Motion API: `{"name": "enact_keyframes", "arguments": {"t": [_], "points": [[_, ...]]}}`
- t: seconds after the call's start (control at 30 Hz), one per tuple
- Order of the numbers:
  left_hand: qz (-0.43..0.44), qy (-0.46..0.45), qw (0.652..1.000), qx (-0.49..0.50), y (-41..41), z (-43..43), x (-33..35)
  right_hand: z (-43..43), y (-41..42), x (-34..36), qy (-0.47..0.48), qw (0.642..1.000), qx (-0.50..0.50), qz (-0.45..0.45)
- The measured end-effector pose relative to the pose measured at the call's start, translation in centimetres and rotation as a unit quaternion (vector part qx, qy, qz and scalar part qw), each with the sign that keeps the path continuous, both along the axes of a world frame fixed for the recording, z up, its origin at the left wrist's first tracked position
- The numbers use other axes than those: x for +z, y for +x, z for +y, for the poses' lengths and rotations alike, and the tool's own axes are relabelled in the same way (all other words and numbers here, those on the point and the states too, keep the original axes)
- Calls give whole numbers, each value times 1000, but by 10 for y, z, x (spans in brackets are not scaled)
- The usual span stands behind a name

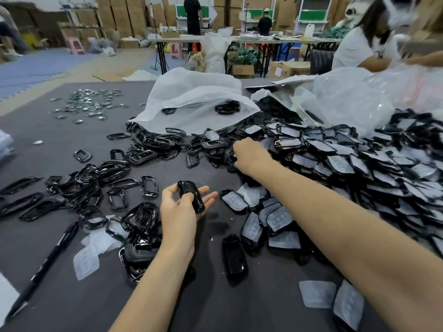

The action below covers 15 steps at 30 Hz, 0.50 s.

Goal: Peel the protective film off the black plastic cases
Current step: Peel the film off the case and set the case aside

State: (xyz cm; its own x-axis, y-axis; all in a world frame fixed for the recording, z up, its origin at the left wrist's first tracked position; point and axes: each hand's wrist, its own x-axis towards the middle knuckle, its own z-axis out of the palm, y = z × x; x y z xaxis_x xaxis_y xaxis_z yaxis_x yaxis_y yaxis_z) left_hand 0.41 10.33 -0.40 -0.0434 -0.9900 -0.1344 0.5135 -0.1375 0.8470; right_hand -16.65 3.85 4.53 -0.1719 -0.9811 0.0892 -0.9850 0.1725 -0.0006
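— any text to read?
— none legible. just a blue mark on the small carton (169,32) over on the far table (182,39), too blurred to make out.
— labels anywhere else?
— a white sticker on the cardboard box (293,68) down on the floor, too small to read.
— and on the black plastic cases (233,257)?
— nothing readable there, only gloss and glare.

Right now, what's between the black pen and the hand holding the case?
Head view: black frames and loose films lie between the pen and the left hand holding the black case.
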Motion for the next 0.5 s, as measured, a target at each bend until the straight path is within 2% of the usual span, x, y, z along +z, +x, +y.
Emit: {"name": "enact_keyframes", "arguments": {"t": [0.13,0.27,0.4,0.5], "points": [[-7,-2,1000,-16,-2,0,-3,-6,6,-3,-24,998,0,56],[-20,-19,999,-35,-4,3,-3,-1,5,0,-74,994,18,75],[-43,-38,997,-52,-7,8,0,7,-1,3,-181,983,9,38],[-68,-49,995,-60,-9,12,1,12,-5,-1,-165,986,6,-4]]}}
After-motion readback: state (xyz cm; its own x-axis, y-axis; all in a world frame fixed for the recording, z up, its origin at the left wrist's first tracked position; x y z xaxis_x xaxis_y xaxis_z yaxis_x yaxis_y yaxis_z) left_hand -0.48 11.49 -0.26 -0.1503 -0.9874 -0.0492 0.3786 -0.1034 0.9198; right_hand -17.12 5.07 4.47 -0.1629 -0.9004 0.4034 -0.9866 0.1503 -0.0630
